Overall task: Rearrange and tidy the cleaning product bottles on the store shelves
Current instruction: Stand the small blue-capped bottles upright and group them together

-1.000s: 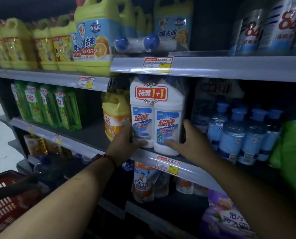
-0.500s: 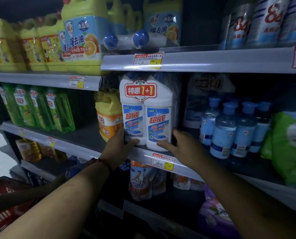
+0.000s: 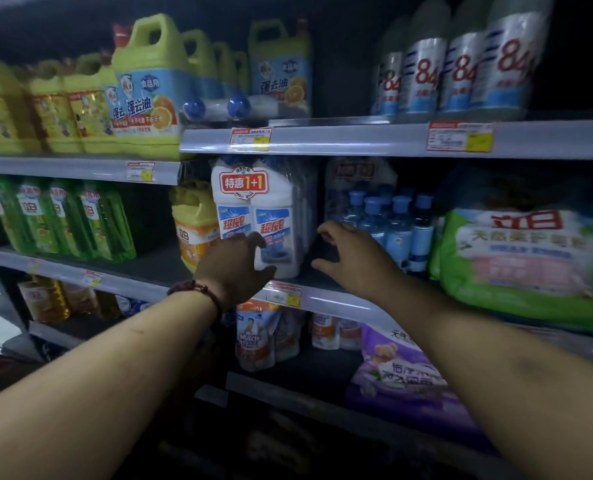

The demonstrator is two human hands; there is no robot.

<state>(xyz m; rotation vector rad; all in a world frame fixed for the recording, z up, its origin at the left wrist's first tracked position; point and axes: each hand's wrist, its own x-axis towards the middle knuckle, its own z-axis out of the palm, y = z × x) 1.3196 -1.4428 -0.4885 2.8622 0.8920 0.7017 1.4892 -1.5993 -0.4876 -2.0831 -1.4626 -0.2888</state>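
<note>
Top shelf far left: row of yellow jugs [image 3: 8,112]. Below them on the middle shelf [image 3: 340,301], a row of green bottles [image 3: 63,220], upright. Next right up top, a big yellow-green jug [image 3: 146,98] with a blue label; two white bottles with blue caps [image 3: 215,107] lie on their sides beside it. Under that, an orange-yellow jug [image 3: 194,226] stands just left of the twin pack of white bottles [image 3: 264,216], which is upright near the front edge of the middle shelf and has a red "1+1" sticker.

Left hand [image 3: 234,268], a red bracelet [image 3: 198,291] at its wrist, covers the pack's lower left front, back of hand to camera, thumb reaching right along the base; can't tell if it grips or only touches. Right hand [image 3: 354,258] is off the pack, in the gap between it and the blue-capped bottles [image 3: 392,226], fingers spread and loosely bent, holding nothing.

More white packs stand behind the twin pack. The blue-capped bottles crowd the right side, and a green wrapped pack [image 3: 523,265] sits further right. Top right: "84" bottles [image 3: 461,71], blurred. Lower shelf: pouches [image 3: 253,337] below the left hand, purple bag [image 3: 402,379] below the right arm.
</note>
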